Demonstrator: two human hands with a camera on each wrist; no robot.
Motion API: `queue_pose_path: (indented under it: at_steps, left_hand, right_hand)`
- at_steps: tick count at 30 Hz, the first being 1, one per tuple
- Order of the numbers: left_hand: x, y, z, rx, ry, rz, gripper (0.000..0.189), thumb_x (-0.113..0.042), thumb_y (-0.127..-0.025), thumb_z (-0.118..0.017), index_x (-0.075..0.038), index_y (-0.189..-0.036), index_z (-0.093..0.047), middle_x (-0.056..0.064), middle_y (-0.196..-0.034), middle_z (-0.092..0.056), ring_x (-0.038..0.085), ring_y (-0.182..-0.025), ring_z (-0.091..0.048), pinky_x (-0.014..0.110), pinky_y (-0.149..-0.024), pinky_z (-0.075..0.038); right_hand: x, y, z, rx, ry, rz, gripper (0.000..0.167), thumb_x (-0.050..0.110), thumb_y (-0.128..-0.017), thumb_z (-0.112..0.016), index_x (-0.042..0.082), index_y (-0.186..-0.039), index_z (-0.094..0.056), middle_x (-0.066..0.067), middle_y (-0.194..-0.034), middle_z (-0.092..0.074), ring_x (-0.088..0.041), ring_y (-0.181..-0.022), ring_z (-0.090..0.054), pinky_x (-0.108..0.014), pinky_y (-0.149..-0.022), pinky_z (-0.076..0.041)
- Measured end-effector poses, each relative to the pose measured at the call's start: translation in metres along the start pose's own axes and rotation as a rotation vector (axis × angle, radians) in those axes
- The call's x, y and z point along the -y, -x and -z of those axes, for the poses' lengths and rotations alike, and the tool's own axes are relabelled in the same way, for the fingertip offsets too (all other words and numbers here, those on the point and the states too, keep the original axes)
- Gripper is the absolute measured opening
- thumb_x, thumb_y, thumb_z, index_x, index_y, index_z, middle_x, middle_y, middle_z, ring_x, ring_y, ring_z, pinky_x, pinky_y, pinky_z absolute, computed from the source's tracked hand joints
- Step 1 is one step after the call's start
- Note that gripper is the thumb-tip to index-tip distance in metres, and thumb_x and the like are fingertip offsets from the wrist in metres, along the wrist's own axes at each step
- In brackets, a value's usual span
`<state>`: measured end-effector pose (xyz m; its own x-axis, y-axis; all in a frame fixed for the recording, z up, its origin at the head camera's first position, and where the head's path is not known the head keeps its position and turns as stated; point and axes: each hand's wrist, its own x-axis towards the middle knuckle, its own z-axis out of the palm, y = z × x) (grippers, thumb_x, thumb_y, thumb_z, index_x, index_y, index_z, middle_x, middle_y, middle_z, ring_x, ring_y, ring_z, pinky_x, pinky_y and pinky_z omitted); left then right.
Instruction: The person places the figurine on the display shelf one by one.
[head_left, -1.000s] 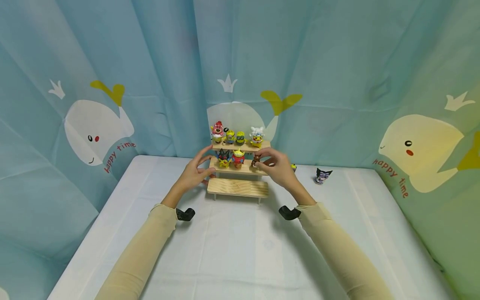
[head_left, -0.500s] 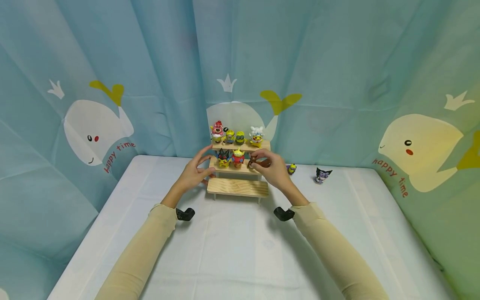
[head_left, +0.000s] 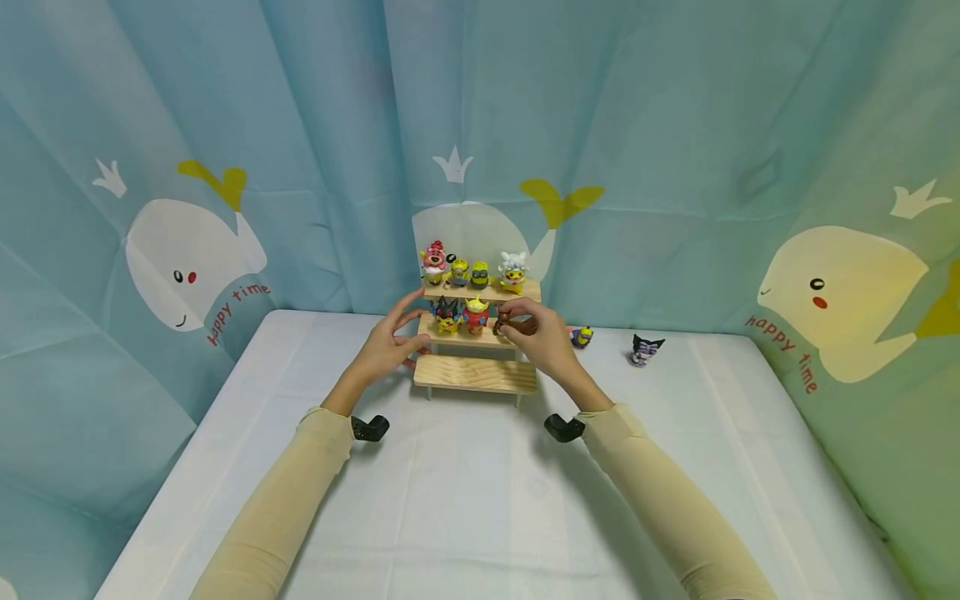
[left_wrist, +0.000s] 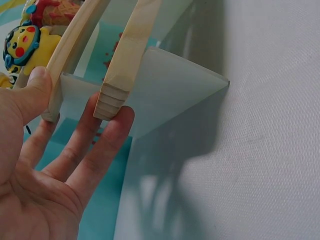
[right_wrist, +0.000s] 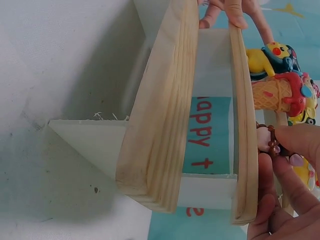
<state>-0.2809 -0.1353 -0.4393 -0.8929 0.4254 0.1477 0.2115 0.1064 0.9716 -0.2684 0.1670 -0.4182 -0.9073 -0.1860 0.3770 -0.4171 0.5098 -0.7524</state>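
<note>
A three-tier wooden display stand stands at the back of the table. My left hand holds its left end; in the left wrist view the thumb lies on the middle board and the fingers touch the board ends. On the middle tier, my right hand pinches a small brown toy figurine at the right side, partly hidden by fingers. To its left stand a red figurine with a yellow top and a yellow figurine with a black hood.
The top tier holds a pink bear figurine, two yellow-green figurines and a white-hooded yellow figurine. On the table to the right are a yellow-and-purple figurine and a black-and-purple figurine. A blue curtain hangs behind.
My right hand has shifted left along the middle tier with the brown figurine, nearer the red one. More of the yellow-and-purple figurine shows. The left hand has stayed in place.
</note>
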Motion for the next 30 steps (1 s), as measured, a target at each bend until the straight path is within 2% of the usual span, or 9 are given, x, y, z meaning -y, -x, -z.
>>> queue_pose_path:
  at_steps: [20, 30]
  left_hand:
    - [0.000, 0.001, 0.001, -0.002, 0.001, -0.003, 0.079, -0.010, -0.101, -0.067, -0.031, -0.165, -0.024, 0.021, -0.163, -0.033, 0.042, -0.093, -0.074, 0.071, -0.072, -0.055]
    - [0.000, 0.001, 0.001, 0.009, -0.013, -0.006, 0.078, -0.009, -0.103, -0.065, -0.030, -0.165, -0.023, 0.022, -0.164, -0.030, 0.044, -0.092, -0.073, 0.071, -0.072, -0.055]
  right_hand:
    - [0.000, 0.000, 0.000, 0.012, 0.002, 0.006, 0.031, 0.007, -0.094, -0.077, 0.014, -0.123, -0.071, -0.013, -0.110, -0.071, -0.027, -0.082, -0.072, -0.043, -0.072, -0.061]
    - [0.001, 0.000, 0.013, 0.125, -0.018, 0.037, 0.040, 0.008, -0.093, -0.078, 0.013, -0.131, -0.065, -0.018, -0.118, -0.069, -0.029, -0.086, -0.072, -0.046, -0.075, -0.061]
